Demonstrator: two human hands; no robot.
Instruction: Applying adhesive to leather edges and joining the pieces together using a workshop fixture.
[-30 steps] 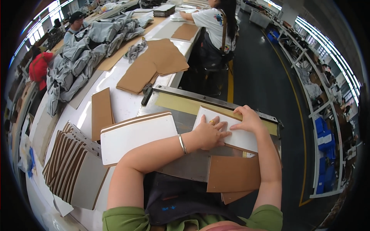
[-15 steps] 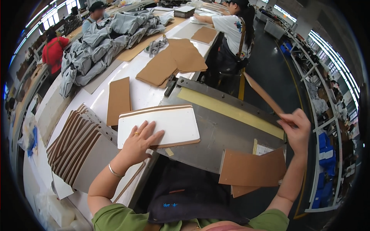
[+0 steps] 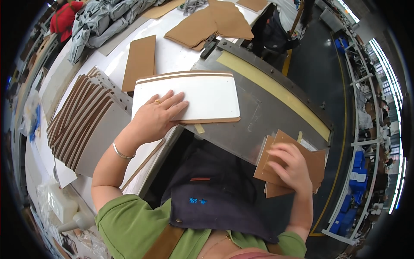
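My left hand (image 3: 156, 113) lies flat, fingers spread, on a white board (image 3: 209, 97) with rounded corners. Brown edges under it show a short stack, which rests partly on a grey metal plate (image 3: 252, 114). At the right, my right hand (image 3: 293, 166) hovers over or touches a loose pile of brown boards (image 3: 266, 166) at the plate's near right corner. Its fingers are curved, slightly blurred, with thumb and forefinger apart and nothing visible between them. Whether the fingertips touch the top board, I cannot tell.
A dark metal bar (image 3: 276, 73) with a yellow strip (image 3: 280, 95) borders the plate's far side. Fanned brown-edged boards (image 3: 84, 123) stand left. Brown sheets (image 3: 194, 28) and grey fabric pieces (image 3: 103, 26) lie farther back. A person (image 3: 276, 32) stands beyond the bar; shelving (image 3: 360, 108) lines the right.
My right hand came down and left from beyond the bar's end to the brown pile, and the narrow-looking brown board no longer shows raised in it. My left hand stays on the white board. The view tilted downward.
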